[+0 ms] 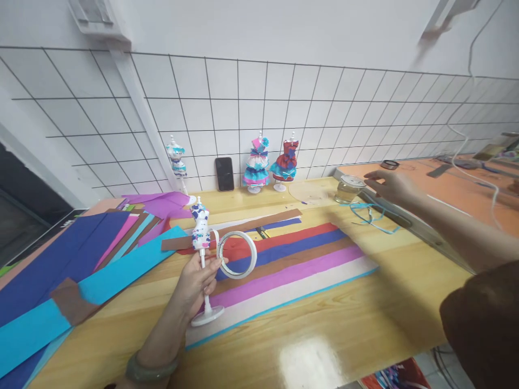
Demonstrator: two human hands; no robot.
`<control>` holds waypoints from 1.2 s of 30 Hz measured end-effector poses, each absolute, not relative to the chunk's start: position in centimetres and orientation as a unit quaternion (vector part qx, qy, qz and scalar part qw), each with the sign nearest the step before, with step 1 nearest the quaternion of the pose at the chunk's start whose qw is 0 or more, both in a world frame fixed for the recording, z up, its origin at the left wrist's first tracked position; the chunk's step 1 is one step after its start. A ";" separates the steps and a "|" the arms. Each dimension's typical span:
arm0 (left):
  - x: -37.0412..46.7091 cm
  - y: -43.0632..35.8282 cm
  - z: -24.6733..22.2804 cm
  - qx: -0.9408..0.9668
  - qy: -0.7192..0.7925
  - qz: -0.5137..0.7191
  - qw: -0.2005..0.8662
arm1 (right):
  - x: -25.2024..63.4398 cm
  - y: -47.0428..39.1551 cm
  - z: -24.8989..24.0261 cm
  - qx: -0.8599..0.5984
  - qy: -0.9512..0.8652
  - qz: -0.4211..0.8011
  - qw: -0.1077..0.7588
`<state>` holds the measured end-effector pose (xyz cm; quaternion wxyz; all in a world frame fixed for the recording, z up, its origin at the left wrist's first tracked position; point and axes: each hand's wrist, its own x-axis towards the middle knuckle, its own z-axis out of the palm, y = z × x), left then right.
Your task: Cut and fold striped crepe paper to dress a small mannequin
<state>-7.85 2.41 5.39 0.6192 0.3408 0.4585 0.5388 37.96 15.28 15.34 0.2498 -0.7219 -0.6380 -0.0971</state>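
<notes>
L hand (197,278) is clamped on stem of mini mannequin (200,229), tape roll (254,254) by its fingertips, toward bench's (344,319) L edge; R hand (391,186), fingers loosely apart, is by jar (344,193) nr back R corner, so prob. best keep stem upright & tape off strips (292,270).

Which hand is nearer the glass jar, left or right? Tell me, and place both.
Right. The right hand is just right of the glass jar, fingers beside its lid; the left hand is farther off, nearer the wearer, gripping the mini mannequin.
</notes>
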 end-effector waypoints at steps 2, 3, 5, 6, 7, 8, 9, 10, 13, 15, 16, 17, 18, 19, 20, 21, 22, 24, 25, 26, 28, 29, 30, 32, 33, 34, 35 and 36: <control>-7.5 2.4 5.4 0.338 0.461 0.558 0.602 | 33.7 13.8 15.9 -0.693 -0.664 -0.059 0.273; -7.4 2.4 5.3 0.340 0.464 0.567 0.589 | 31.3 12.7 16.1 -0.670 -0.681 -0.039 0.293; -7.1 2.4 5.1 0.344 0.471 0.586 0.563 | 26.0 10.0 16.2 -0.573 -0.716 0.018 0.397; -7.1 2.4 5.0 0.346 0.475 0.595 0.548 | 23.5 8.5 16.1 -0.519 -0.743 0.043 0.421; -7.0 2.4 4.9 0.348 0.479 0.603 0.535 | 21.1 7.0 15.9 -0.465 -0.771 0.059 0.430; -7.0 2.4 4.8 0.349 0.483 0.611 0.521 | 18.8 5.7 15.6 -0.409 -0.805 0.073 0.423; -7.1 2.4 4.8 0.349 0.486 0.619 0.509 | 16.7 4.7 15.1 -0.370 -0.830 0.098 0.406; -7.1 2.4 4.8 0.348 0.488 0.627 0.499 | 14.9 3.9 14.5 -0.342 -0.846 0.135 0.387; -7.3 2.3 4.9 0.335 0.485 0.649 0.481 | 10.3 3.4 12.5 -0.325 -0.844 0.215 0.369; -7.5 2.3 5.1 0.326 0.480 0.660 0.477 | 7.8 4.1 11.4 -0.336 -0.840 0.222 0.363; -7.6 2.3 5.1 0.322 0.478 0.665 0.475 | 6.8 4.5 10.9 -0.342 -0.840 0.215 0.363; -7.6 2.3 5.2 0.320 0.476 0.667 0.475 | 5.9 4.9 10.5 -0.347 -0.838 0.206 0.366; -7.7 2.3 5.3 0.320 0.474 0.669 0.475 | 5.1 5.3 10.1 -0.352 -0.835 0.197 0.373; -7.7 2.2 5.3 0.320 0.472 0.670 0.475 | 4.5 5.6 9.8 -0.357 -0.831 0.192 0.382; -7.7 2.2 5.4 0.322 0.469 0.671 0.476 | 4.0 5.8 9.6 -0.362 -0.825 0.190 0.392; -7.7 2.1 5.4 0.324 0.465 0.671 0.477 | 3.8 5.9 9.4 -0.365 -0.819 0.190 0.401; -7.7 2.1 5.5 0.327 0.461 0.671 0.480 | 3.7 5.9 9.2 -0.367 -0.814 0.191 0.408; -7.6 1.9 5.5 0.336 0.451 0.667 0.489 | 3.8 5.8 9.1 -0.363 -0.813 0.197 0.411; -7.6 1.9 5.5 0.342 0.446 0.664 0.493 | 3.9 5.7 9.1 -0.358 -0.816 0.197 0.410; -7.6 1.9 5.6 0.349 0.442 0.662 0.495 | 4.2 5.7 9.1 -0.352 -0.820 0.190 0.408; -7.8 1.9 5.6 0.358 0.438 0.663 0.490 | 4.6 5.7 9.2 -0.335 -0.833 0.147 0.415; -7.9 1.9 5.6 0.360 0.439 0.666 0.483 | 4.8 5.8 9.2 -0.321 -0.840 0.113 0.423; -8.0 1.9 5.7 0.359 0.441 0.672 0.475 | 5.1 6.0 9.2 -0.301 -0.847 0.072 0.431; -8.3 2.0 6.1 0.348 0.436 0.687 0.466 | 5.5 6.6 9.0 -0.251 -0.862 -0.009 0.441; -8.4 1.9 6.3 0.340 0.427 0.695 0.468 | 5.8 6.9 8.9 -0.226 -0.869 -0.043 0.439; -8.5 1.9 6.6 0.333 0.412 0.703 0.475 | 6.0 7.3 8.7 -0.206 -0.874 -0.070 0.435; -8.6 1.8 6.8 0.327 0.395 0.708 0.485 | 6.2 7.5 8.6 -0.192 -0.878 -0.092 0.430; -8.7 1.7 7.0 0.324 0.379 0.711 0.496 | 6.4 7.7 8.4 -0.183 -0.881 -0.107 0.424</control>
